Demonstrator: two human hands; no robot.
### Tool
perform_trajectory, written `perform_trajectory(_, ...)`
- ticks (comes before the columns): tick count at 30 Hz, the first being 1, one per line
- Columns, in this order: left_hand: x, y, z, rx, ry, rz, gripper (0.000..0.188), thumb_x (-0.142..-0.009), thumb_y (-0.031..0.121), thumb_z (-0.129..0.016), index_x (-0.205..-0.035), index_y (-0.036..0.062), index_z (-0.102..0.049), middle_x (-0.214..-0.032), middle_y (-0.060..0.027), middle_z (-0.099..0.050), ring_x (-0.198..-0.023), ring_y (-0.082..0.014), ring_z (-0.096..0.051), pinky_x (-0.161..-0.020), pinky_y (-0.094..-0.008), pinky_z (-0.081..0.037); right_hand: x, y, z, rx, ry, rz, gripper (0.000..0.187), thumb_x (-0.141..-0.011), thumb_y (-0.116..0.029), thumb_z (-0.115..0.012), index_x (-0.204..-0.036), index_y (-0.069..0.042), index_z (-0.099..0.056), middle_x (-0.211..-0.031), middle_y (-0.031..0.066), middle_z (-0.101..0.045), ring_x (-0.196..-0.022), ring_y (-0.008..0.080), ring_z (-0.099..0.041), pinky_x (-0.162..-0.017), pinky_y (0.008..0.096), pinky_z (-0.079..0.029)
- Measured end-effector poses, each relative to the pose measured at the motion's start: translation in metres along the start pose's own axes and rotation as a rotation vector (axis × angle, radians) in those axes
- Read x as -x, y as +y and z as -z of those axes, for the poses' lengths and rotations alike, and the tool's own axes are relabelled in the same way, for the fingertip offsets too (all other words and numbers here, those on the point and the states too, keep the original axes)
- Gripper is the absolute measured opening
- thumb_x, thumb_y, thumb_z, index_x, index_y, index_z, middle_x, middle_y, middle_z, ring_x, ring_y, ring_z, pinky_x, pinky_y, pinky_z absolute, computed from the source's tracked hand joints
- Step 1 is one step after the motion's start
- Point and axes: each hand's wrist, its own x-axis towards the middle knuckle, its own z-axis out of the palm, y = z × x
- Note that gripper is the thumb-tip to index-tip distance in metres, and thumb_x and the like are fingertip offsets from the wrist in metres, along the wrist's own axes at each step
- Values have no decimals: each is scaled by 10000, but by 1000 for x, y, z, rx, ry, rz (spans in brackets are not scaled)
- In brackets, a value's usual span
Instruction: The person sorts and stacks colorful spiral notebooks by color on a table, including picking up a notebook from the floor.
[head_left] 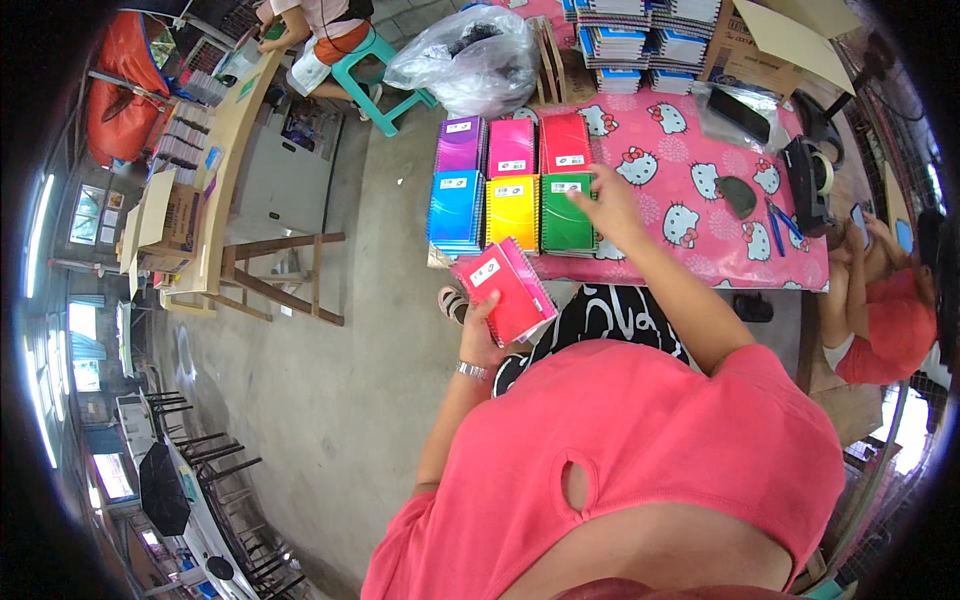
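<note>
My left hand (484, 333) grips a small bundle of pink-red spiral notebooks (512, 295), tilted in front of the table's near edge. My right hand (612, 208) is at the right side of the green notebook stack (568, 222); its thumb and forefinger are apart over the cover's upper right corner. Left of the green stack are the yellow notebooks (512, 218) and the blue notebooks (455, 215). Behind them stand the purple notebooks (460, 143), pink notebooks (512, 142) and red notebooks (565, 142).
On the pink patterned tablecloth (650, 200) lie blue-handled scissors (780, 225), a tape dispenser (808, 185) and a dark phone-like object (740, 115). More notebook stacks (615, 45) and a cardboard box (770, 50) stand behind. A person (885, 310) sits right; another (320, 25) sits far left.
</note>
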Motion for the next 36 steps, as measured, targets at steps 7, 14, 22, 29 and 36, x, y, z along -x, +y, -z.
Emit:
perform_trajectory(7,2,-7,5,-14,110,-19,392,-868,163,-611,-1216,49,-473,-1140,-108,-595,-991,-239,-619,-839,-393,-522,-12,48,-4,-16,18,-111,487,-684,-271,-771,-1030,-16,-541,-924,165,-641,-855,289,-637,-748,376,-496)
perform_trajectory(14,0,-4,7,-83,113,-52,484,-898,326,-575,-1285,78,-422,-1235,-89,-543,-1096,-239,-563,-890,-422,-487,3,-54,19,-625,-346,-138,566,-691,-164,-783,-1130,-10,-459,-885,149,-631,-811,218,-628,-697,339,-498)
perform_trajectory(22,11,-2,20,70,71,-5,552,-864,396,-584,-1283,67,-440,-1213,-104,-551,-1093,-285,-556,-911,-450,-469,-40,-47,-33,344,-198,9,674,-690,-367,-774,-1187,-11,-489,-1055,192,-579,-960,316,-606,-810,424,-503)
perform_trajectory(29,13,-1,37,104,166,42,465,-845,216,-615,-1249,48,-459,-1134,-117,-590,-1006,-278,-600,-860,-428,-501,-49,-32,-54,215,-133,78,484,-655,-201,-792,-1025,-25,-535,-1010,172,-556,-988,316,-558,-820,397,-476)
perform_trajectory(36,4,-8,53,16,208,-124,649,-871,551,-487,-1275,46,-446,-1230,-121,-542,-1088,-282,-551,-889,-448,-475,-40,-96,-26,-601,-562,-10,470,-708,14,-724,-1073,-22,-431,-867,74,-558,-807,145,-562,-708,281,-464)
